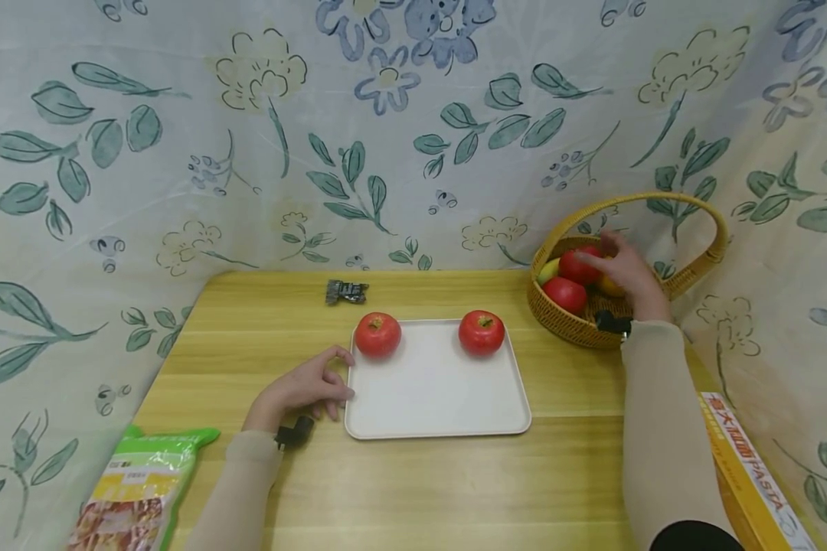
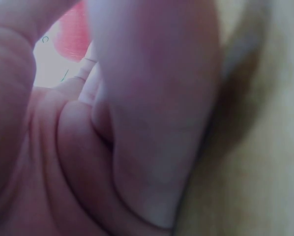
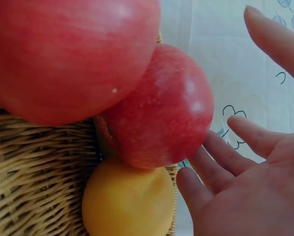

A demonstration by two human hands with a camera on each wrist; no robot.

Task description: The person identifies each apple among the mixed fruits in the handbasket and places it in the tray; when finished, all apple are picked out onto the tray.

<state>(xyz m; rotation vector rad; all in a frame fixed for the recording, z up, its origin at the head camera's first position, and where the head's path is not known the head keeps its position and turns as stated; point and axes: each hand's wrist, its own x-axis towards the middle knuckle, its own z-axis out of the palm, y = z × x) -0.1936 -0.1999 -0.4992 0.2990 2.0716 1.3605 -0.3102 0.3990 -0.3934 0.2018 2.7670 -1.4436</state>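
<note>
My left hand point(image 1: 306, 386) is at the left edge of a white tray point(image 1: 434, 398), its fingertips at the rim and its fingers loosely bent. One red apple point(image 1: 377, 335) sits in the tray's back left corner, another red apple point(image 1: 481, 333) in the back right. At the far right, my right hand point(image 1: 630, 272) reaches over a wicker basket point(image 1: 558, 323) with spread fingers. The right wrist view shows its fingertips close beside a red apple point(image 3: 161, 110). A larger-looking red apple point(image 3: 68, 56) and a yellow fruit point(image 3: 130, 201) lie by that one.
The basket's tall arched handle point(image 1: 634, 197) rises around my right hand. Behind the tray lies a small black wrapped packet point(image 1: 346, 291). A green and yellow food bag point(image 1: 134, 490) is at the front left, and a yellow pasta box point(image 1: 754, 474) at the front right. Flowered cloth hangs behind the table.
</note>
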